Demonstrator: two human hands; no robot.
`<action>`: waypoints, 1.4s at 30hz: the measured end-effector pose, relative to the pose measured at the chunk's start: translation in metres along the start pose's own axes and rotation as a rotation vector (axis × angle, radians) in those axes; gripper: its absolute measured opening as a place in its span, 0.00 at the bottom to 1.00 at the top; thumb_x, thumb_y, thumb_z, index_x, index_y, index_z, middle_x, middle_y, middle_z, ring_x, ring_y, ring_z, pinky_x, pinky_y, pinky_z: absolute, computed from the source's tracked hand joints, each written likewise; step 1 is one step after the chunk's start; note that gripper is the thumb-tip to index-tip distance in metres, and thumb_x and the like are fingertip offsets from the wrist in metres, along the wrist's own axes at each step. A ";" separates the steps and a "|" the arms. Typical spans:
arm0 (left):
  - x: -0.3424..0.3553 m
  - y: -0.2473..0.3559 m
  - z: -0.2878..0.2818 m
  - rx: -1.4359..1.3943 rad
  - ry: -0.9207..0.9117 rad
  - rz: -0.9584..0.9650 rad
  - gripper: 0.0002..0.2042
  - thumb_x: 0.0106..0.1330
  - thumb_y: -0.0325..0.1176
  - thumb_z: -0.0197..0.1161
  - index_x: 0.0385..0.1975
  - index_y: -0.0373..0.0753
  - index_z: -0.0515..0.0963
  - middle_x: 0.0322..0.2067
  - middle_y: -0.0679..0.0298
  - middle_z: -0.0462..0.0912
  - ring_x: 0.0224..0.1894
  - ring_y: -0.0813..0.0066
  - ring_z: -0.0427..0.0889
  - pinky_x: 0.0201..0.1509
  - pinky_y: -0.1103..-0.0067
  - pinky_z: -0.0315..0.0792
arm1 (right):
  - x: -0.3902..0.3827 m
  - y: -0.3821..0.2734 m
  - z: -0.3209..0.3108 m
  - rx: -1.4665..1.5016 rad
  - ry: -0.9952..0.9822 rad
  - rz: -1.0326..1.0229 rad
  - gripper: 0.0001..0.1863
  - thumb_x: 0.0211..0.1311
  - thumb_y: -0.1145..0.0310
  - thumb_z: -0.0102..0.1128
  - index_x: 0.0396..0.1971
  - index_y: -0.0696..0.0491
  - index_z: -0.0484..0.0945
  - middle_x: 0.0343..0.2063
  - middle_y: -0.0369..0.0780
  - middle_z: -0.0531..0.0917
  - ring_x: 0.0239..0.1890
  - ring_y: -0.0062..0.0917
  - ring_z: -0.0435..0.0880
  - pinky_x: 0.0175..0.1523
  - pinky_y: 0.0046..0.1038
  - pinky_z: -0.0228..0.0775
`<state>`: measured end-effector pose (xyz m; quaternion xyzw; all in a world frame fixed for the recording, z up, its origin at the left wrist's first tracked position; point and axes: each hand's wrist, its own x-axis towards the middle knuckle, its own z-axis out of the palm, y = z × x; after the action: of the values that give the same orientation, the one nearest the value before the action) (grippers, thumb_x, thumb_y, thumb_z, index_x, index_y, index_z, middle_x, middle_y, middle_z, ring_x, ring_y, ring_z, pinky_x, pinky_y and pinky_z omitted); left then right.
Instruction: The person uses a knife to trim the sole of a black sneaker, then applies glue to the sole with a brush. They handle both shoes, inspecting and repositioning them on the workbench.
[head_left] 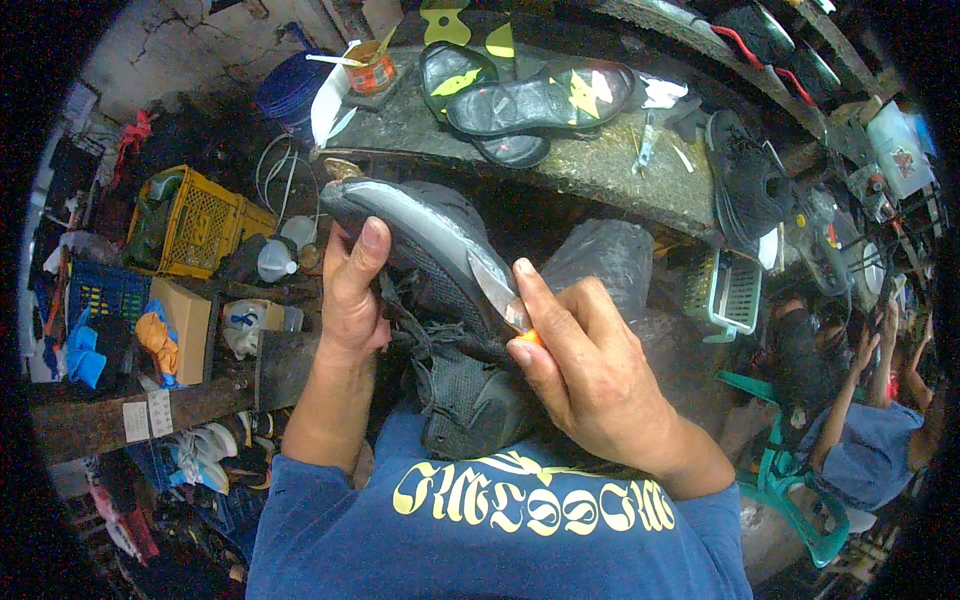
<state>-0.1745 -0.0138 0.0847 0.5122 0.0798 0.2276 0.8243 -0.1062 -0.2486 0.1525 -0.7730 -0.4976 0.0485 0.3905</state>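
Shoe (425,210): black mesh upper, sidewall banded dark and pale grey. Knife (495,285): silver-grey blade, orange handle. Shirt (325,535): navy blue, ornate yellow lettering. Counter (400,130): grey, mottled yellowish-brown toward the right end of its front edge. Soles (530,105), by its back edge: black, patched neon yellow. Can (372,76), back left corner: orange-red. Trainers (738,180), right edge: plain black. Pail (285,95): dark blue. Crate (185,225): yellow lattice. Basket (725,290): pale green, slatted.

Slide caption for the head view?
Left hand grips a black mesh shoe; right hand holds an orange-handled metal blade at its grey sole.
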 end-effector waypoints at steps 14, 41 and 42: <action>-0.002 0.000 0.009 0.098 0.040 0.013 0.30 0.68 0.56 0.60 0.60 0.40 0.67 0.50 0.53 0.79 0.53 0.57 0.81 0.57 0.64 0.78 | 0.007 -0.002 0.000 -0.036 0.011 0.003 0.30 0.62 0.69 0.64 0.61 0.65 0.69 0.35 0.48 0.73 0.36 0.40 0.76 0.41 0.36 0.72; 0.003 -0.002 0.010 0.021 0.043 -0.058 0.29 0.69 0.55 0.58 0.55 0.34 0.71 0.47 0.51 0.81 0.50 0.56 0.83 0.53 0.62 0.79 | 0.010 0.012 -0.002 -0.094 0.073 -0.079 0.33 0.58 0.81 0.62 0.66 0.52 0.70 0.31 0.43 0.72 0.31 0.33 0.75 0.38 0.34 0.72; 0.004 -0.002 0.010 0.025 0.079 -0.082 0.28 0.69 0.55 0.59 0.55 0.35 0.71 0.46 0.50 0.82 0.49 0.56 0.83 0.53 0.61 0.80 | 0.012 0.017 -0.004 -0.172 0.117 -0.094 0.33 0.58 0.82 0.62 0.66 0.52 0.70 0.32 0.43 0.72 0.31 0.33 0.75 0.38 0.34 0.72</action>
<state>-0.1672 -0.0210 0.0884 0.5095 0.1363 0.2126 0.8226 -0.0856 -0.2443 0.1475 -0.7810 -0.5119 -0.0579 0.3531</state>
